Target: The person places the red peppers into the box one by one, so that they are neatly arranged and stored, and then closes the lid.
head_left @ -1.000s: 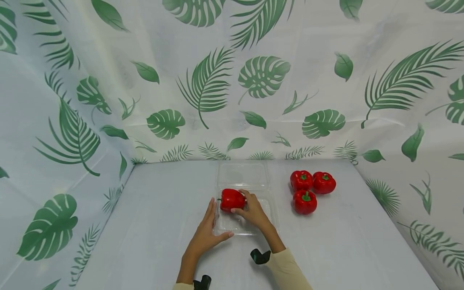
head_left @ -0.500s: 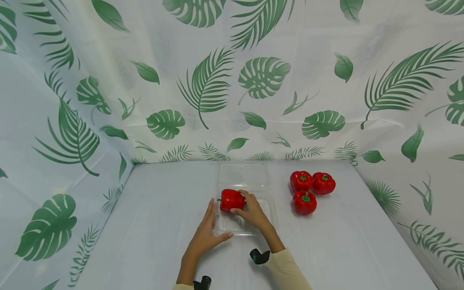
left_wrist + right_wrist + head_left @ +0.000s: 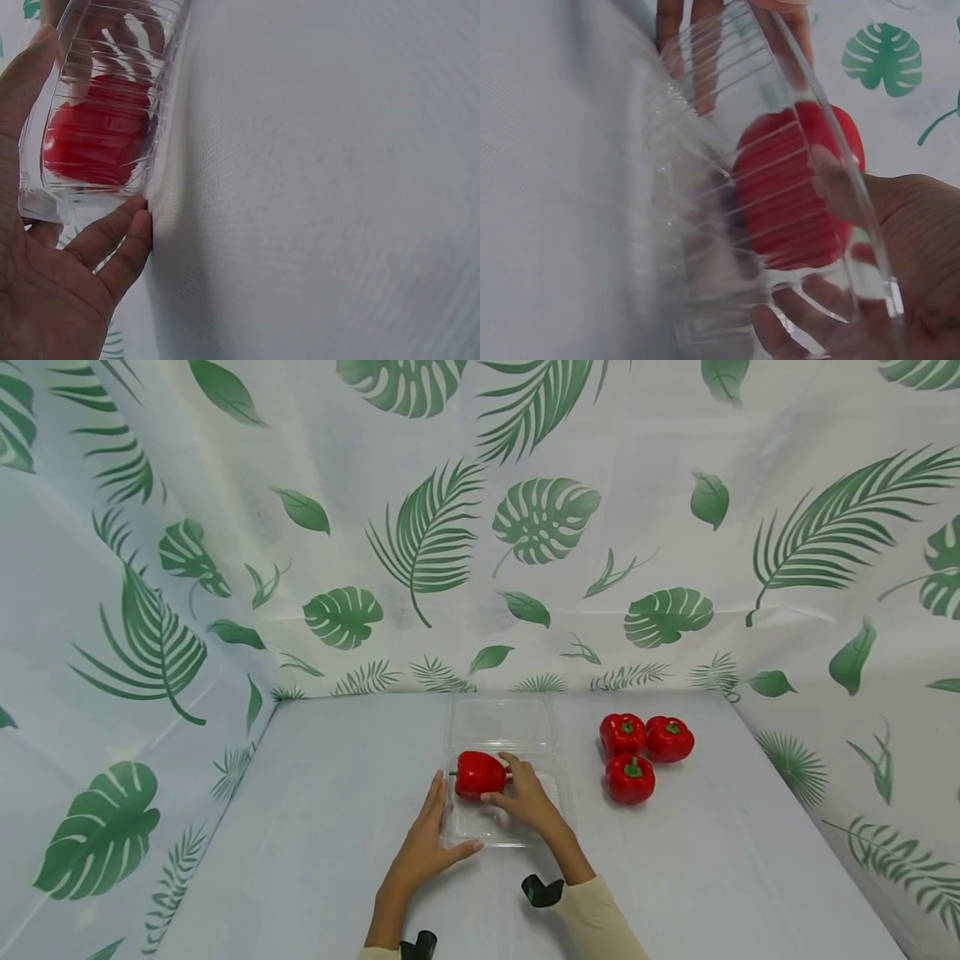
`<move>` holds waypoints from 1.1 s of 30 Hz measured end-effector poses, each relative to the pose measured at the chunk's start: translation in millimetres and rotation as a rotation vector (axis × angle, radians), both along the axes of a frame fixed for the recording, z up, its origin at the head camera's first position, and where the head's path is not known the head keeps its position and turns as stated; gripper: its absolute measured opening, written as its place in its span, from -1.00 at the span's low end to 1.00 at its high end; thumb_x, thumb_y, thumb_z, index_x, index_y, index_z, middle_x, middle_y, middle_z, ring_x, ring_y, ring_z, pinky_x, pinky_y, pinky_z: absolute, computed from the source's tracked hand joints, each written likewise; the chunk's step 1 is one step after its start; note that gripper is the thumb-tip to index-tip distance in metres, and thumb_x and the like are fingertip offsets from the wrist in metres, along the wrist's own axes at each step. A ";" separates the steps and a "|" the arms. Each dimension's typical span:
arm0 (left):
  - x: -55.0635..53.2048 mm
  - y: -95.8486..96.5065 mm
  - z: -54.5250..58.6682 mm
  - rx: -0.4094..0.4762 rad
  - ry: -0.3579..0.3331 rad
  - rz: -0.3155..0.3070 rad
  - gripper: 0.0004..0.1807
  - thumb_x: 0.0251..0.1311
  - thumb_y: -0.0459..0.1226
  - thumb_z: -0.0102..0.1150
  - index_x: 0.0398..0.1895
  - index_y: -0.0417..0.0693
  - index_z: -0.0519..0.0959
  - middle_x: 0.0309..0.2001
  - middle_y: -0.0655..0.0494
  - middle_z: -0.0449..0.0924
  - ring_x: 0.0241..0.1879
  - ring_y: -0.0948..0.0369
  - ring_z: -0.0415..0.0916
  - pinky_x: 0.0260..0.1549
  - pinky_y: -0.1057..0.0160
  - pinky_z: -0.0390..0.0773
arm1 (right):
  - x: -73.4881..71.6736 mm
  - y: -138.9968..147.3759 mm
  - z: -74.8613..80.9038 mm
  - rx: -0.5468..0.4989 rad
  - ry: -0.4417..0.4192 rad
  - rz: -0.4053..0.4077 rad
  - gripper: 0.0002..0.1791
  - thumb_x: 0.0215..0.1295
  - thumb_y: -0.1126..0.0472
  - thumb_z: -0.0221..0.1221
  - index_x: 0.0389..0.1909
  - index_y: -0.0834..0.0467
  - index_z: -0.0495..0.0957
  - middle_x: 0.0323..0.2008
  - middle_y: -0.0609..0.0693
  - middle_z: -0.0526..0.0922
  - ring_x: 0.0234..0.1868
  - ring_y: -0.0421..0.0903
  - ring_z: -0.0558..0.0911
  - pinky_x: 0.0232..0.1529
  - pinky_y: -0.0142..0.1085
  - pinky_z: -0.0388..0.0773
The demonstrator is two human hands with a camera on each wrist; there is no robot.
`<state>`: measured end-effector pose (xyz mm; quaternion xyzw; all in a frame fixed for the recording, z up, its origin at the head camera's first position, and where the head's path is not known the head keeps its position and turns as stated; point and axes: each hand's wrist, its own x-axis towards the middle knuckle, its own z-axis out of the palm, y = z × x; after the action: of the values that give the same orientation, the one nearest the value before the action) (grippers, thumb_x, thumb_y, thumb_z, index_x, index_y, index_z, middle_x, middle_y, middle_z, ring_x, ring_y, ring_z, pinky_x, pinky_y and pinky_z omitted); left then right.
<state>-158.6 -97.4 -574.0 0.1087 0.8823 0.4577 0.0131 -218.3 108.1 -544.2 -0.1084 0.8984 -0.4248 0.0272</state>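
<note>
A red bell pepper [image 3: 480, 775] lies on its side in the left part of a clear plastic clamshell box [image 3: 517, 841], its stem pointing left. My right hand [image 3: 528, 802] is at the pepper's right end, holding it between the thumb and fingers. Through the box's ribbed wall, the right wrist view shows the thumb [image 3: 832, 180] against the red skin. My left hand [image 3: 427, 843] steadies the box's front left corner, fingers straight along its left side and thumb by the front edge. In the left wrist view two fingertips [image 3: 139, 217] meet the box's lower edge.
Three more red bell peppers [image 3: 630, 779] stand grouped to the right of the box. The box's lid [image 3: 501, 720] lies folded back behind it on the white table [image 3: 337, 777]. A leaf-print curtain [image 3: 450, 652] rises along the back and sides.
My right hand has eased slightly to the right along the pepper. The pepper, the box and my left hand look the same as before.
</note>
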 end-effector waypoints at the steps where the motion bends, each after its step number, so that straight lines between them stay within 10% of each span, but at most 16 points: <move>1: 0.2 -0.2 0.4 -0.001 -0.001 0.003 0.25 -0.08 0.17 0.42 0.58 0.03 -0.12 0.59 0.23 -0.26 0.49 -0.05 0.09 0.26 -0.13 0.38 | 0.5 1.1 1.8 0.003 -0.003 -0.001 -0.11 0.11 0.07 0.41 0.41 0.22 0.22 0.12 0.31 0.48 0.09 0.17 0.58 0.10 0.09 0.60; 21: 1.8 3.5 2.0 -0.020 -0.041 0.039 0.28 -0.13 0.17 0.44 0.59 0.15 -0.16 0.59 0.29 -0.26 0.53 0.02 0.01 0.29 -0.14 0.35 | 8.3 57.2 36.6 -0.016 0.166 -0.107 -0.51 0.28 0.12 0.28 0.20 0.16 0.48 0.12 0.19 0.56 0.09 0.12 0.63 -0.01 -0.01 0.67; 33: 1.0 3.0 2.4 -0.020 -0.054 0.031 0.28 -0.13 0.18 0.43 0.58 0.21 -0.19 0.58 0.35 -0.29 0.53 0.06 0.00 0.29 -0.09 0.35 | 13.7 106.2 45.3 0.028 0.533 -0.510 -0.67 0.14 0.29 0.36 -0.07 0.31 0.62 0.03 0.26 0.57 0.15 0.20 0.41 0.12 0.22 0.50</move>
<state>-157.5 -94.4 -571.7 0.0828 0.8878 0.4516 0.0308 -204.6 214.3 -498.9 0.0128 0.8777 -0.3627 -0.3130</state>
